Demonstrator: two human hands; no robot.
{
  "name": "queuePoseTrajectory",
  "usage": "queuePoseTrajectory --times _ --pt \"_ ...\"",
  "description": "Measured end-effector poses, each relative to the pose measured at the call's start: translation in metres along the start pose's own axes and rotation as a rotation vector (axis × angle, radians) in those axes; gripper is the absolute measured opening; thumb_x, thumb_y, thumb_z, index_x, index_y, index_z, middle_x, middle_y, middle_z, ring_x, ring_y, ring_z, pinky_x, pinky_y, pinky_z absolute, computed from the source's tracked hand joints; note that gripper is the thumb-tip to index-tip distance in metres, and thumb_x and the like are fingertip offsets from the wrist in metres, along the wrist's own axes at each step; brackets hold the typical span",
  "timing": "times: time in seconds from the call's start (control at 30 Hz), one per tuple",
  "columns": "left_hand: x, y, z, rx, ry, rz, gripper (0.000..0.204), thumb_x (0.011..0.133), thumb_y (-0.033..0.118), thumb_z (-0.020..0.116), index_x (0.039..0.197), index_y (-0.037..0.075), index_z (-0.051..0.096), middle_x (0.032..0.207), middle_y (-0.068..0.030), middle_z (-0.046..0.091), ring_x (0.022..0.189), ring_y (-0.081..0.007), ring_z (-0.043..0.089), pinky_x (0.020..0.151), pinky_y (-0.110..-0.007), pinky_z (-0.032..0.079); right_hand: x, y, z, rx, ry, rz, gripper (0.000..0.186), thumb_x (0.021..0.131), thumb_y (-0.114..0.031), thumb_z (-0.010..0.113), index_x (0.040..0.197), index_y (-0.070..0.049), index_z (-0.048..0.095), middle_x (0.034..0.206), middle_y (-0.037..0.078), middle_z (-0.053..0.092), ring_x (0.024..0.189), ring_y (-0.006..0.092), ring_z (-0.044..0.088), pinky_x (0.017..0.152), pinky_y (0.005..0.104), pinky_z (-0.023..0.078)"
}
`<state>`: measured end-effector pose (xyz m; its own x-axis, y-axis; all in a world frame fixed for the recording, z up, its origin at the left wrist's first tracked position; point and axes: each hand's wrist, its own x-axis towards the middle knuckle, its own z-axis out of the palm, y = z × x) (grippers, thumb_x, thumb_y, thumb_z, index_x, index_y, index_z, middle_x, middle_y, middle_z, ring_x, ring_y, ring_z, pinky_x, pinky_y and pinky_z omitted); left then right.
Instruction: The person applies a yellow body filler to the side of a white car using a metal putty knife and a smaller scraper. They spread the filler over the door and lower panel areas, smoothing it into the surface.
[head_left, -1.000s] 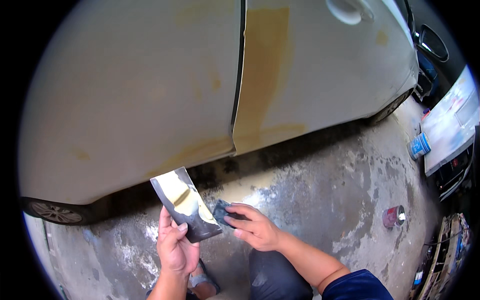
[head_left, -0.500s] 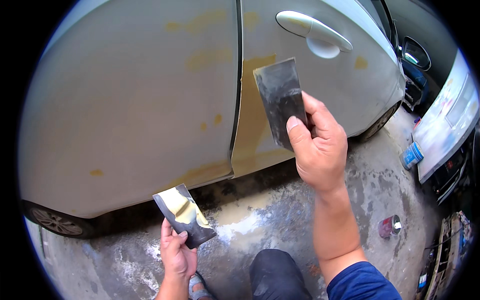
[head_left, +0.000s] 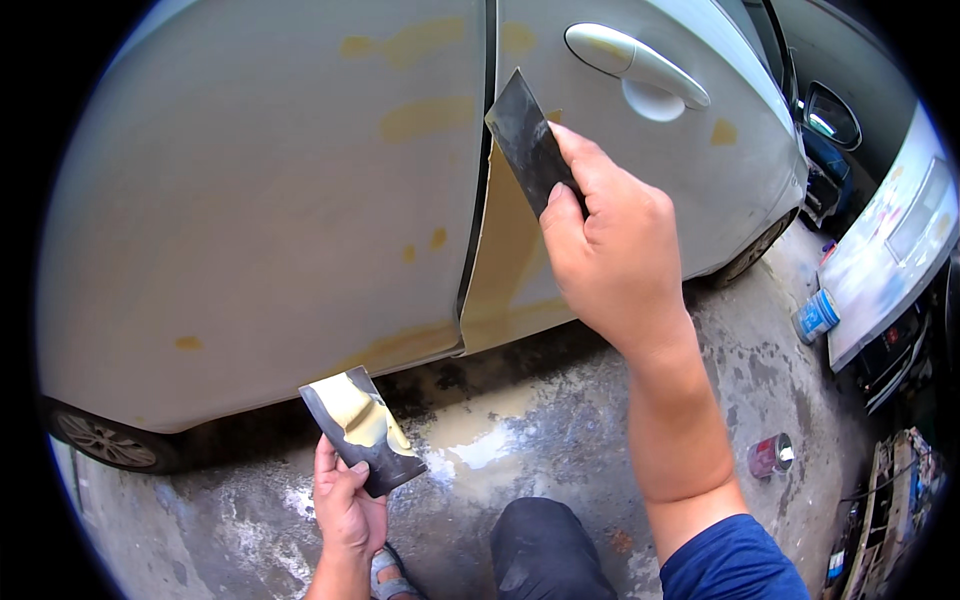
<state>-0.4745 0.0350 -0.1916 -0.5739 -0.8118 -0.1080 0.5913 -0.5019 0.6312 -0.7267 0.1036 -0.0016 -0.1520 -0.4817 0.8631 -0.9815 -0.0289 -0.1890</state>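
Note:
My right hand (head_left: 625, 235) grips a dark, flat putty spreader (head_left: 530, 135) between thumb and fingers. Its upper edge is at the gap between two car doors, over the front door's rear edge; I cannot tell if it touches. A tall band of yellowish body filler (head_left: 505, 235) runs down that door edge beneath it. Low on the left, my left hand (head_left: 348, 500) holds a second dark spreader (head_left: 395, 470), tilted, with a thick smear of pale yellow filler (head_left: 355, 410) on its face. The grey-white rear door (head_left: 270, 220) carries several yellow filler patches.
A white door handle (head_left: 640, 65) juts out right of the spreader. Wheels show at both ends of the car. On the stained concrete floor (head_left: 720, 370) stand a reddish can (head_left: 770, 456) and a blue can (head_left: 816, 316), beside a paint-marked white panel (head_left: 890, 250).
My right hand has moved up and left, turning its spreader so the top edge slants toward the door gap. The left hand and its loaded spreader have barely shifted.

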Motion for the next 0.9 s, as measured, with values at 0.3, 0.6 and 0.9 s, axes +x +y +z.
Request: queuePoseTrajectory --times 0.3,0.6,0.9 --pt "0.0 0.0 -0.004 0.042 0.004 0.012 0.064 0.076 -0.005 0.046 0.139 0.005 0.035 0.134 -0.0146 0.052 0.124 -0.0286 0.051 0.105 -0.045 0.043 -0.054 0.005 0.022 0.022 -0.082 0.114 0.038 0.08 0.004 0.053 0.117 0.011 0.055 0.086 0.025 0.064 0.075 0.0393 0.063 0.067 0.0415 0.053" --pt "-0.002 0.0 -0.006 0.035 0.017 0.009 0.062 0.079 -0.007 0.045 0.139 0.001 0.032 0.133 -0.0181 0.051 0.124 -0.0293 0.051 0.106 -0.046 0.042 -0.118 0.023 0.063 0.124 -0.105 0.264 0.041 0.08 0.006 0.055 0.121 0.009 0.054 0.081 0.023 0.062 0.07 0.0369 0.062 0.064 0.0397 0.051" --pt "-0.004 0.002 -0.016 0.058 0.045 0.005 0.063 0.08 -0.007 0.047 0.14 0.002 0.032 0.132 -0.0182 0.052 0.123 -0.0288 0.052 0.105 -0.045 0.043 -0.193 0.039 0.11 0.103 -0.173 0.315 0.043 0.08 0.005 0.055 0.123 0.009 0.052 0.094 0.026 0.064 0.082 0.0394 0.065 0.071 0.0399 0.054"
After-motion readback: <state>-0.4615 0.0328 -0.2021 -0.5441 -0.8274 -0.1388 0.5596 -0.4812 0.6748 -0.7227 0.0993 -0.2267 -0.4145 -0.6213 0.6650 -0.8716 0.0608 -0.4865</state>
